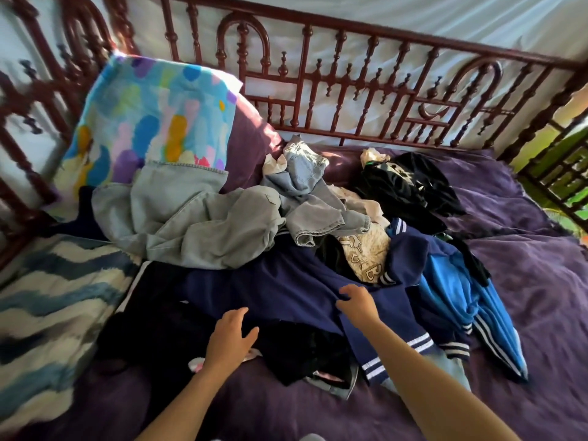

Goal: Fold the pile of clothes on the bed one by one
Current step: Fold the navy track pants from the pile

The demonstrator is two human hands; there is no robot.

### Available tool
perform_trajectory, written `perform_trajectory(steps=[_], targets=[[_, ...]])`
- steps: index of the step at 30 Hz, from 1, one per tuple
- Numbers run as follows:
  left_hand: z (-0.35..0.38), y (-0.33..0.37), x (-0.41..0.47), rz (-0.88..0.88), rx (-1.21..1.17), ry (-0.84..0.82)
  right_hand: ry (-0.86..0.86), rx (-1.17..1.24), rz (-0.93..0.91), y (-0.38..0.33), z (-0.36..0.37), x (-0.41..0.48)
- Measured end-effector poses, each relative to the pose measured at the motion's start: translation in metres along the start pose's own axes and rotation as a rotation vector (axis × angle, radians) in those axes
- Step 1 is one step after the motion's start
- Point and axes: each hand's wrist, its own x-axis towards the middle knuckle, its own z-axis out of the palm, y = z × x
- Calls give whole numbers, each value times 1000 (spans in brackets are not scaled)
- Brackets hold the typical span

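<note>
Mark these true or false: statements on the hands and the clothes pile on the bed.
1. The left hand holds a garment. False: the left hand is open above dark clothes and holds nothing.
2. The right hand grips the navy top. True.
3. The sheet is green. False: the sheet is purple.
4. The jeans lie against the pillow. True.
</note>
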Motion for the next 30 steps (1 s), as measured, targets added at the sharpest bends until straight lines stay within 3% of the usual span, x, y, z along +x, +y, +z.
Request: perform_trajectory(steps=[7,14,19,24,30], targets=[[-19,-34,3,-141,17,33,-165,-355,-313,-47,77,3],[-32,-67,29,-316,27,45,-208,-713,-642,-66,127,20],[-23,-77,63,-379,-34,10,-269,-911,-732,-66,146,40],[-5,-72,81,-475,-181,-25,-169,-761,-785,-77,136,50],[-4,-62,95,-717,-582,242,-85,-485,-828,-84,116,41]])
